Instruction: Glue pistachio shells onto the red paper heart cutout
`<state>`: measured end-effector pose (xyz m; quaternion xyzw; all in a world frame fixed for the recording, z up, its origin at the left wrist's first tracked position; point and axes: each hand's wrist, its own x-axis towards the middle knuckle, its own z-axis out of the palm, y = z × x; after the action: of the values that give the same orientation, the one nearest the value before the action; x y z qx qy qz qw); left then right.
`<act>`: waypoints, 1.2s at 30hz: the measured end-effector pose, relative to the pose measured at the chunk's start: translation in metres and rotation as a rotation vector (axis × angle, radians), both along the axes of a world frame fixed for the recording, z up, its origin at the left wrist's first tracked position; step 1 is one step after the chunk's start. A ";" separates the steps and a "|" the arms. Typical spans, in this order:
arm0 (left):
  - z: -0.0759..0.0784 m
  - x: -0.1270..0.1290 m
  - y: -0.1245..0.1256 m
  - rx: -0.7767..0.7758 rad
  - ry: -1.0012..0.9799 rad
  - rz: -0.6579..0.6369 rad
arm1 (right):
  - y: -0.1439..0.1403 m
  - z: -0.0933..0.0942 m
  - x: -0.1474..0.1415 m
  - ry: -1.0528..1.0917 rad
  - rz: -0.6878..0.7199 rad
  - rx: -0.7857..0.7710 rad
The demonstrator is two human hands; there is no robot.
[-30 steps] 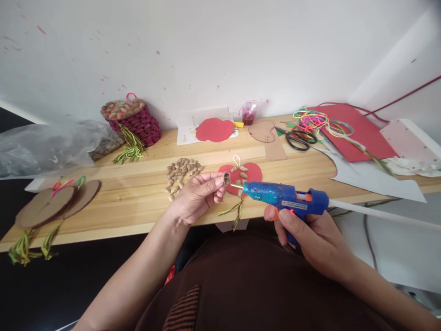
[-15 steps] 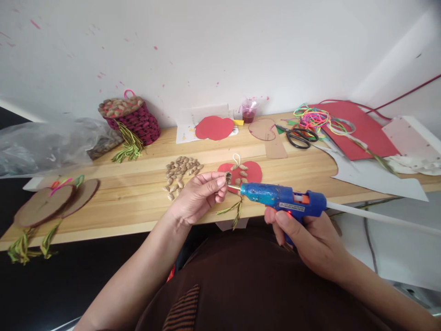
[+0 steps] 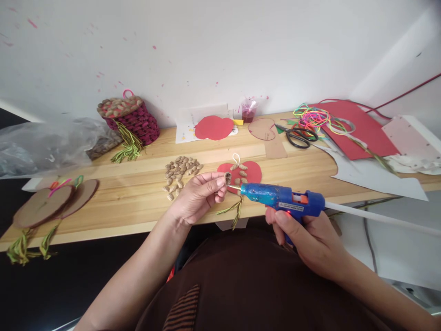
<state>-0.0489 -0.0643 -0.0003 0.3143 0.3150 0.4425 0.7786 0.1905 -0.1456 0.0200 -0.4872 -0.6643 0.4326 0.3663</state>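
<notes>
Blue plastic glue gun (image 3: 267, 195) in the right hand (image 3: 310, 243), fingers wrapped round its grip; the left hand (image 3: 203, 193) pinches a peanut shell (image 3: 228, 178) at the nozzle. Both are held on the near side of the red card (image 3: 254, 171); whether tip and shell touch is hard to tell. The card lies on the wooden surface (image 3: 138, 195), a tassel (image 3: 236, 214) at its near edge, a white loop (image 3: 236, 158) at its far one. Only a few peanuts (image 3: 243, 174) sit on it and much red is bare, so the work seems in an early part, with the loose pile (image 3: 182, 168) left of the card unused. Well left of and beyond the card, a clear bag (image 3: 44, 145) holds brown lumps, too blurred to name. The purple woven basket (image 3: 148, 124), closer to the card, has peanuts across its top; its inside is hidden. Farthest behind the card, a clear cup (image 3: 249, 115) holds dark red liquid.
</notes>
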 end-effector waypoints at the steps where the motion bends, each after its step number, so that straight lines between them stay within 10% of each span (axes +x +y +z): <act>1: 0.000 0.000 0.000 -0.002 -0.002 0.000 | 0.000 0.000 0.000 -0.003 -0.002 0.000; 36: 0.001 0.002 0.000 -0.025 0.018 0.009 | 0.002 -0.002 0.003 0.018 -0.013 0.017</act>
<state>-0.0468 -0.0640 0.0012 0.3071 0.3288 0.4393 0.7775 0.1936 -0.1437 0.0180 -0.4846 -0.6613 0.4288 0.3793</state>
